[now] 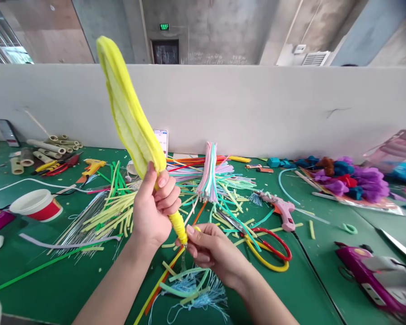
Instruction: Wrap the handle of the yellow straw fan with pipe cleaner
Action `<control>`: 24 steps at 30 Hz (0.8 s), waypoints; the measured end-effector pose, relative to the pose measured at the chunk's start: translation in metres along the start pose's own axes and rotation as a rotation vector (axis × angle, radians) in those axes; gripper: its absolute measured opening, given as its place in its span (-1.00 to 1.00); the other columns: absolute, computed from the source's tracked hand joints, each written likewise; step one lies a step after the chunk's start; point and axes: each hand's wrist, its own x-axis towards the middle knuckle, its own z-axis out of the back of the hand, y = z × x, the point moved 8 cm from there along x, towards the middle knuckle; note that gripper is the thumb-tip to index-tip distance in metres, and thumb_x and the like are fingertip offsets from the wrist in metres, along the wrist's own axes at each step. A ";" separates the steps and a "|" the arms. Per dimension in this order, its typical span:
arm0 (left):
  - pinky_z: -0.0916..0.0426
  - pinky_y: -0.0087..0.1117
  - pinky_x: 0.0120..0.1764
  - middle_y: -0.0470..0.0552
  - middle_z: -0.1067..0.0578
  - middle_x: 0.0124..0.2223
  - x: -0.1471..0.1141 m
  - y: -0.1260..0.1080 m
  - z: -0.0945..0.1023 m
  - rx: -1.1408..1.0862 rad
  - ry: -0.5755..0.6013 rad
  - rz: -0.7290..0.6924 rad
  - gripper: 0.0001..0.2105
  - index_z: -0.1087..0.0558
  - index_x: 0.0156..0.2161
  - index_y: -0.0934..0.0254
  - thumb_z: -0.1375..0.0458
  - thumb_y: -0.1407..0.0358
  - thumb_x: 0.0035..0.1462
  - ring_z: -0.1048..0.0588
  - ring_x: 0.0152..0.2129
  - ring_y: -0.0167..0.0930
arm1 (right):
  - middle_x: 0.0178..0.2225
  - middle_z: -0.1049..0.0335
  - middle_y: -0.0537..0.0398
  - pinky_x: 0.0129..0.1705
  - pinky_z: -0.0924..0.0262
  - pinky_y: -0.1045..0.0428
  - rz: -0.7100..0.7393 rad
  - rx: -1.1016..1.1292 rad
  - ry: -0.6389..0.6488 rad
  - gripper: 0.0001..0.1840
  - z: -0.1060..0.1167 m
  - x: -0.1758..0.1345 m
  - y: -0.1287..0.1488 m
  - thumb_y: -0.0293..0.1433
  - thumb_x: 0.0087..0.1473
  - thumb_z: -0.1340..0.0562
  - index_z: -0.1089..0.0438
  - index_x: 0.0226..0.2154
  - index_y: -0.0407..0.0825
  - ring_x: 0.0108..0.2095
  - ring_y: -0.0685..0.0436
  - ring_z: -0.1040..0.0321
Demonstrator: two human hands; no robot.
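Note:
My left hand [157, 210] is wrapped round the upper handle of a yellow fan-shaped piece [130, 104], holding it tilted up and to the left. It has a fuzzy yellow rim, a paler inner face and a handle wound in yellow. At the handle's lower tip, my right hand [211, 248] pinches with thumb and forefinger; a small yellow bit shows at the fingertips. Something thin and clear hangs below the tip, towards light blue tassels [203, 289] on the table. Whether it joins them, I cannot tell.
Cut pipe cleaners [122, 216] cover the green table, with a pastel bundle [208, 174] upright behind. To the right lie scissors [270, 248], a pink glue gun [280, 207] and a purple power strip [372, 280]. A paper cup [37, 205] stands left; a white partition [257, 108] closes the back.

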 end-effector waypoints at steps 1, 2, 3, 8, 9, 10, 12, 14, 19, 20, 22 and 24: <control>0.12 -0.60 -0.75 -0.29 0.11 -0.62 -0.001 -0.001 -0.002 -0.013 0.037 -0.001 -0.60 -0.19 -0.53 0.26 -0.22 0.13 0.21 0.18 -0.74 -0.62 | -0.62 -0.16 0.28 -0.64 0.46 0.12 -0.040 0.034 0.037 -0.52 -0.002 -0.001 -0.002 -0.05 0.07 -0.37 -0.49 -0.47 -0.18 -0.69 0.20 0.27; 0.11 -0.60 -0.75 -0.29 0.11 -0.61 -0.002 -0.002 -0.004 -0.027 0.073 -0.003 -0.61 -0.19 -0.52 0.25 -0.23 0.13 0.18 0.18 -0.73 -0.61 | -0.62 -0.16 0.28 -0.65 0.48 0.13 -0.065 0.062 0.064 -0.53 -0.004 -0.001 -0.003 -0.06 0.07 -0.37 -0.51 -0.42 -0.19 -0.69 0.21 0.30; 0.10 -0.59 -0.74 -0.28 0.11 -0.60 -0.003 -0.003 -0.005 -0.041 0.104 -0.005 -0.63 -0.20 -0.51 0.25 -0.25 0.15 0.14 0.18 -0.72 -0.61 | -0.62 -0.14 0.29 -0.66 0.49 0.13 -0.069 0.081 0.077 -0.54 -0.005 -0.001 -0.003 -0.07 0.06 -0.38 -0.52 -0.40 -0.20 -0.69 0.21 0.32; 0.00 -0.62 -0.70 -0.24 -0.06 -0.53 -0.003 -0.001 -0.010 -0.035 0.189 -0.004 -0.75 -0.29 -0.43 0.27 -0.31 0.28 -0.04 0.05 -0.69 -0.62 | -0.67 -0.06 0.32 -0.64 0.44 0.12 0.121 0.000 -0.044 -0.56 -0.002 0.001 0.005 -0.08 0.03 -0.40 -0.53 -0.45 -0.17 -0.68 0.19 0.25; 0.02 -0.63 -0.72 -0.22 -0.12 -0.51 -0.002 0.000 -0.011 -0.015 0.185 -0.007 -0.78 -0.31 -0.40 0.27 -0.31 0.30 -0.04 0.03 -0.69 -0.64 | -0.68 -0.06 0.31 -0.63 0.41 0.12 0.165 -0.049 -0.079 -0.54 -0.001 0.001 0.007 -0.05 0.03 -0.39 -0.52 -0.46 -0.16 -0.68 0.18 0.22; 0.05 -0.64 -0.73 -0.21 -0.15 -0.48 -0.002 0.001 -0.011 0.003 0.176 -0.011 -0.79 -0.33 -0.37 0.26 -0.30 0.30 -0.01 0.03 -0.70 -0.65 | -0.68 -0.06 0.31 -0.62 0.38 0.11 0.205 -0.101 -0.112 -0.52 -0.001 0.000 0.009 -0.03 0.03 -0.39 -0.52 -0.47 -0.15 -0.67 0.17 0.21; 0.12 -0.65 -0.76 -0.22 -0.17 -0.47 0.000 0.001 -0.010 0.034 0.146 -0.022 -0.81 -0.34 -0.33 0.25 -0.29 0.28 0.05 0.07 -0.74 -0.68 | -0.67 -0.08 0.29 -0.60 0.31 0.11 0.268 -0.202 -0.162 -0.49 -0.001 -0.001 0.012 0.02 0.05 -0.35 -0.52 -0.48 -0.13 -0.65 0.14 0.17; 0.16 -0.64 -0.77 -0.25 -0.12 -0.51 0.002 0.001 -0.008 0.070 0.107 -0.044 -0.80 -0.32 -0.37 0.24 -0.28 0.27 0.12 0.12 -0.76 -0.68 | -0.66 -0.11 0.25 -0.58 0.23 0.10 0.306 -0.311 -0.203 -0.47 -0.001 -0.003 0.016 0.04 0.09 -0.30 -0.52 -0.48 -0.12 -0.63 0.11 0.10; 0.11 -0.62 -0.72 -0.25 -0.07 -0.57 0.003 -0.008 -0.001 0.218 -0.019 -0.198 -0.73 -0.26 -0.44 0.25 -0.27 0.26 0.17 0.05 -0.75 -0.65 | -0.54 -0.35 0.11 -0.52 -0.01 0.07 0.647 -0.893 -0.548 -0.72 0.005 -0.023 0.046 -0.20 0.21 -0.28 -0.58 -0.32 -0.06 -0.57 0.01 -0.12; 0.10 -0.62 -0.70 -0.24 -0.07 -0.56 0.002 -0.009 0.000 0.243 -0.046 -0.236 -0.70 -0.24 -0.46 0.26 -0.27 0.26 0.17 0.03 -0.74 -0.65 | -0.50 -0.40 0.08 -0.49 -0.07 0.06 0.761 -1.010 -0.601 -0.80 0.001 -0.029 0.052 -0.27 0.22 -0.28 -0.57 -0.28 -0.04 -0.56 0.00 -0.17; 0.08 -0.61 -0.69 -0.23 -0.09 -0.55 0.000 -0.013 0.002 0.292 -0.087 -0.316 -0.65 -0.19 -0.48 0.26 -0.26 0.24 0.19 0.00 -0.72 -0.65 | -0.45 -0.46 0.05 -0.43 -0.16 0.06 0.982 -1.172 -0.636 -0.89 -0.012 -0.041 0.057 -0.39 0.22 -0.27 -0.54 -0.24 -0.03 -0.53 -0.03 -0.26; 0.06 -0.59 -0.68 -0.22 -0.10 -0.53 -0.003 -0.015 0.002 0.344 -0.103 -0.389 -0.64 -0.17 -0.47 0.26 -0.20 0.20 0.25 -0.02 -0.71 -0.64 | -0.44 -0.47 0.04 -0.41 -0.19 0.06 1.152 -1.270 -0.610 -0.92 -0.024 -0.050 0.058 -0.48 0.22 -0.26 -0.49 -0.25 -0.04 -0.48 -0.05 -0.33</control>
